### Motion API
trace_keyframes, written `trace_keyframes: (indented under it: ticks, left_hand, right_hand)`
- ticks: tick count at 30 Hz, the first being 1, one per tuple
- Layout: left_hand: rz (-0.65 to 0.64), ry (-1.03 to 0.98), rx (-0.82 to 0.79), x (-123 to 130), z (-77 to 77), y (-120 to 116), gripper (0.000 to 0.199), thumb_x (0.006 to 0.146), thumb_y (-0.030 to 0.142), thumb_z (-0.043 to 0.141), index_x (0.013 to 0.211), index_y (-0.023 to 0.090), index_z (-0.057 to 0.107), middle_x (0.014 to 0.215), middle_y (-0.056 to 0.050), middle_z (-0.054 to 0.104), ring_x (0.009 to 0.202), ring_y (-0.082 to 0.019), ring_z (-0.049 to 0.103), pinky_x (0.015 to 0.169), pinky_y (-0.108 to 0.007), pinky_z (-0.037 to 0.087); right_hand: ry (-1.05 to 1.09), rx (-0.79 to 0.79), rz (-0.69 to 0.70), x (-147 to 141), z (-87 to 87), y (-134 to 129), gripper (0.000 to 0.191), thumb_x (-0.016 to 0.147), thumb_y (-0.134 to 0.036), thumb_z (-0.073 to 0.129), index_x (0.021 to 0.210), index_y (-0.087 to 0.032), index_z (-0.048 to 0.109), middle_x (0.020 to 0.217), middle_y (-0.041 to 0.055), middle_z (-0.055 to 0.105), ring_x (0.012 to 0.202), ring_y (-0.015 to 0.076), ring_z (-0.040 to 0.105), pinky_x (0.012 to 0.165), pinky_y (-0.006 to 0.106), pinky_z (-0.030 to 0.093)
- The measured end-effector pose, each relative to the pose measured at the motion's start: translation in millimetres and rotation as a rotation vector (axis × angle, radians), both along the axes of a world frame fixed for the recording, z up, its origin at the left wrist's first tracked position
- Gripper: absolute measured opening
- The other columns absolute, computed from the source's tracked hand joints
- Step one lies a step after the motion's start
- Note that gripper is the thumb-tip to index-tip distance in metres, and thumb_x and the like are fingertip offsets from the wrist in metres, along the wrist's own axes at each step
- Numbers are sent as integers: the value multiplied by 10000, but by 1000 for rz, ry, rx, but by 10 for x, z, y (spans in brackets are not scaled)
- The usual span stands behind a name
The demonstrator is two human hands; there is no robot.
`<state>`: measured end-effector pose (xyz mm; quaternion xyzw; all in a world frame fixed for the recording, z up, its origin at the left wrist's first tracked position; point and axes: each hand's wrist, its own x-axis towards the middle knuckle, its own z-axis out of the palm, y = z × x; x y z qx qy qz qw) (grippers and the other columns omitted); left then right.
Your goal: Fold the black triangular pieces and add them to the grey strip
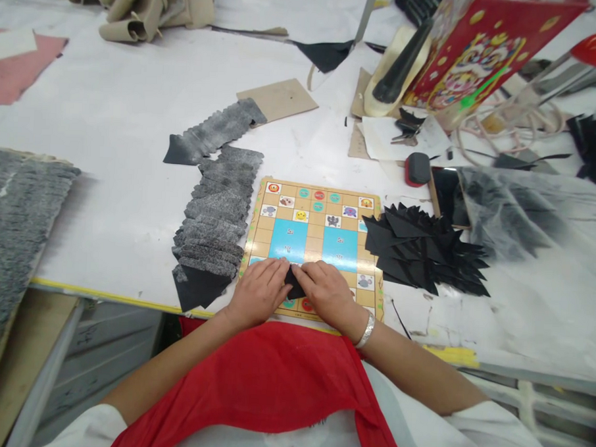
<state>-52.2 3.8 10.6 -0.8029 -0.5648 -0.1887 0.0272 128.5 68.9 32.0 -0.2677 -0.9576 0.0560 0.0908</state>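
A small black piece of leather-like material (pixel 295 288) lies on the game board (pixel 315 232), close to the table's front edge. My left hand (pixel 260 286) is closed over its left side, fingers pressed together. From the other side my right hand (pixel 327 292), with a bracelet on the wrist, pinches the same piece; the fingers cover much of it. Left of the board runs a long row of overlapping grey-backed black pieces (pixel 213 210). A heap of pointed black pieces (pixel 422 250) overlaps the board's right edge.
A beige card (pixel 277 101) lies behind the grey row. To the right are a small black-and-red case (pixel 417 169), clear plastic sheeting (pixel 520 213) and a tall red box (pixel 488 54). Grey fleecy material (pixel 21 218) stands at the left, beige folded pieces (pixel 154 9) at the back.
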Motion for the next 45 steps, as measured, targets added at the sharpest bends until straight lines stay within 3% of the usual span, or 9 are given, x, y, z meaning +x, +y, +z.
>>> trace_keyframes:
  ticks: [11, 17, 19, 24, 30, 34, 37, 40, 45]
  left_hand:
    - [-19, 118, -74, 39, 142, 2, 470, 873, 429, 506, 1272, 180, 519, 1225, -120, 597, 1127, -290, 526, 937, -434, 378]
    - [-100, 229, -105, 56, 272, 55, 468, 880, 433, 498, 1229, 126, 553, 1201, -138, 608, 1212, -322, 463, 1056, -551, 243]
    - [-115, 246, -99, 73, 261, 54, 463, 895, 404, 475, 1241, 104, 540, 1257, -151, 571, 1249, -318, 431, 1072, -549, 229]
    - [-126, 251, -87, 147, 136, 4, 561, 897, 438, 449, 1273, 24, 495, 1313, -221, 505, 1221, -311, 474, 1036, -429, 342]
    - [-92, 233, -74, 215, 138, -29, 551, 874, 474, 481, 1277, 100, 511, 1308, -241, 500, 1223, -334, 473, 1027, -462, 348]
    - [-113, 229, -118, 235, 175, -29, 524, 909, 457, 415, 1290, 108, 499, 1356, -194, 473, 1269, -318, 424, 1067, -511, 281]
    - [-149, 228, -143, 272, 129, -48, 554, 924, 448, 372, 1314, 64, 460, 1398, -175, 428, 1307, -289, 377, 1085, -461, 278]
    - [-122, 215, -169, 328, 57, -80, 691, 878, 531, 422, 1318, -3, 431, 1388, -229, 417, 1301, -312, 381, 1069, -418, 314]
    - [-88, 202, -209, 380, 69, -109, 740, 823, 620, 456, 1348, 101, 424, 1427, -214, 367, 1308, -355, 356, 1055, -480, 308]
  right_hand:
    - [9, -6, -11, 342, -10, -136, 275, 912, -157, 441, 1150, -111, 571, 960, 116, 600, 853, 200, 476, 742, 338, 396]
    - [-16, 32, -11, 375, 13, -149, 268, 923, -148, 407, 1123, -113, 582, 960, 111, 597, 846, 199, 462, 742, 329, 386]
    - [-28, 32, -14, 380, 22, -160, 269, 923, -150, 407, 1125, -111, 580, 958, 112, 597, 840, 199, 460, 734, 328, 384]
    - [-31, 26, -32, 433, 14, -200, 267, 924, -159, 414, 1130, -116, 578, 963, 108, 600, 841, 199, 459, 731, 327, 382]
    - [21, 61, -70, 524, -49, -250, 266, 933, -163, 400, 1119, -110, 582, 971, 109, 606, 856, 199, 462, 728, 323, 380]
    - [21, 96, -60, 529, -41, -261, 254, 927, -167, 409, 1093, -100, 591, 947, 110, 606, 843, 206, 459, 719, 329, 374]
    - [-1, 111, -57, 529, -30, -265, 251, 927, -167, 409, 1087, -101, 591, 941, 112, 601, 843, 210, 457, 721, 334, 370]
    - [-27, 113, -62, 526, -22, -275, 250, 929, -175, 409, 1090, -105, 587, 938, 113, 597, 847, 212, 456, 724, 338, 364]
    - [-37, 98, -77, 524, 9, -304, 242, 931, -191, 410, 1067, -110, 594, 935, 113, 593, 854, 214, 454, 724, 337, 349]
